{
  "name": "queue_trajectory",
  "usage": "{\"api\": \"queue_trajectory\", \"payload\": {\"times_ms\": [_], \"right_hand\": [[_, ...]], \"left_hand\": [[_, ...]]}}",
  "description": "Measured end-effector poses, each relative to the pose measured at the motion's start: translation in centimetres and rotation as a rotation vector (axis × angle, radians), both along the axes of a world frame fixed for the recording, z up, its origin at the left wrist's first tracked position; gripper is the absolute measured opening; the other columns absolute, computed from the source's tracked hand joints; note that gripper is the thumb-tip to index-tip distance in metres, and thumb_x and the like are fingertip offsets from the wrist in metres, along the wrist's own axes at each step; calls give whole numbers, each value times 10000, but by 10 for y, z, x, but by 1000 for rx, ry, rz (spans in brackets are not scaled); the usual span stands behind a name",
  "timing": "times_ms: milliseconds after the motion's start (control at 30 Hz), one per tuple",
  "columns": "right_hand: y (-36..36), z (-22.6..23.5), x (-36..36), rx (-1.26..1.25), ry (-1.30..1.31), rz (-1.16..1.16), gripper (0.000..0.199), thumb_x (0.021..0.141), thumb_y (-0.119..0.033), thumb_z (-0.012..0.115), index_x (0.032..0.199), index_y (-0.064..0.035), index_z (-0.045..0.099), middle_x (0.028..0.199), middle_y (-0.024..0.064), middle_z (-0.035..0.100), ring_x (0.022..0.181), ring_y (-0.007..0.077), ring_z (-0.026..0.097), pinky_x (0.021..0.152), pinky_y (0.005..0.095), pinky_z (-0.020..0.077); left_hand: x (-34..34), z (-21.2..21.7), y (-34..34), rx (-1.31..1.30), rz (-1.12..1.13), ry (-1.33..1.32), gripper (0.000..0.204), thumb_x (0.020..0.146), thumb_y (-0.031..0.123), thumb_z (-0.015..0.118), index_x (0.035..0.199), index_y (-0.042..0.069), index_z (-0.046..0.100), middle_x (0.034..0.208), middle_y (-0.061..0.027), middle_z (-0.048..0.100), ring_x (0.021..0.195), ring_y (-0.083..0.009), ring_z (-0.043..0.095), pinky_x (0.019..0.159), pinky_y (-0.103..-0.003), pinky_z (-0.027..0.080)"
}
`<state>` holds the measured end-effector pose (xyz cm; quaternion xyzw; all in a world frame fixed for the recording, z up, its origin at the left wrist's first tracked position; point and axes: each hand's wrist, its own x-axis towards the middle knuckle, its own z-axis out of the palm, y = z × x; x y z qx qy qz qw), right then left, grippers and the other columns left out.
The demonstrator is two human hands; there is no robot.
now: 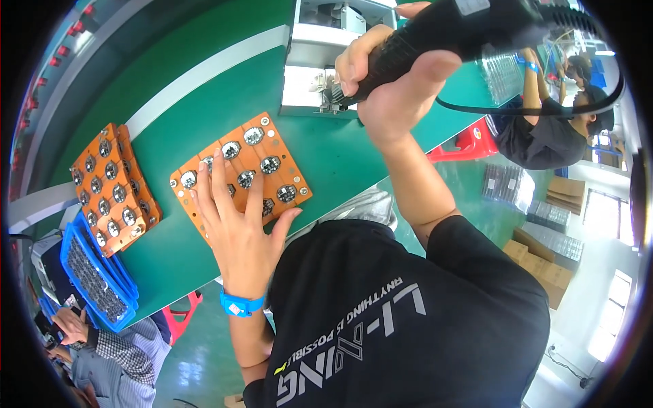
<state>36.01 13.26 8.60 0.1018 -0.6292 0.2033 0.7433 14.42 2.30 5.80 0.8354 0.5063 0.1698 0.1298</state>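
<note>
My left hand [239,234] lies palm down with its fingers spread over an orange fixture plate [250,156] on the green bench. Small round circuit boards [270,164] sit in several pockets of that plate; my fingers cover some of them. Raised at the upper right, my right hand [398,102] is wrapped round a black electric screwdriver [435,41] with a black cable. The tool's front end points down to the left, apart from the plate, and overlaps a grey metal machine [320,34] in the picture. Its bit cannot be made out.
Stacked orange plates [126,238] with round boards stand on the left of the bench [177,272]. Beside them are blue trays [135,299] of small dark parts. One co-worker [544,139] is at the right, another person's hands [71,326] at lower left. A red stool [469,143] stands beyond the bench.
</note>
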Motion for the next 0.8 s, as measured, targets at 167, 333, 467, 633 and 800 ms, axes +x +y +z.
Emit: {"api": "queue_trajectory", "payload": {"times_ms": [167,333,467,633,800], "right_hand": [[-48,-12,-9,-1137,-171,-435,915,767,-876,317,1270,-112,319,554,80,490,409,172,464,433,310,416],[-62,-31,-51,-1078,-96,-215,857,774,-865,329,1236,-144,314,569,68,501,424,165,477,459,297,424],[-62,-44,-75,-1072,-69,-124,877,762,-865,363,1248,-138,294,586,71,510,446,159,494,472,283,427],[-60,-49,-86,-1103,-85,-95,886,759,-842,436,1238,-107,310,580,66,505,424,149,474,446,264,410],[-61,-55,-92,-1095,-90,-121,864,782,-825,430,1228,-93,322,564,66,500,414,145,473,433,259,403]], "left_hand": [[-8,-1,-1,20,14,-38,604,611,300,869,1110,26,666,1478,-238,334,1349,-461,310,1073,-577,309],[-15,-4,1,40,16,-59,627,607,310,867,1132,40,656,1473,-245,337,1343,-468,311,1067,-578,314],[-22,-8,-3,64,23,-90,639,610,324,865,1143,47,648,1467,-255,341,1339,-474,312,1059,-585,319],[-33,-9,-4,61,39,-103,634,620,336,861,1145,51,649,1468,-259,336,1343,-475,309,1057,-588,323],[-39,-12,-5,51,69,-109,633,630,343,858,1153,54,648,1470,-260,330,1347,-471,307,1061,-590,319]]}}
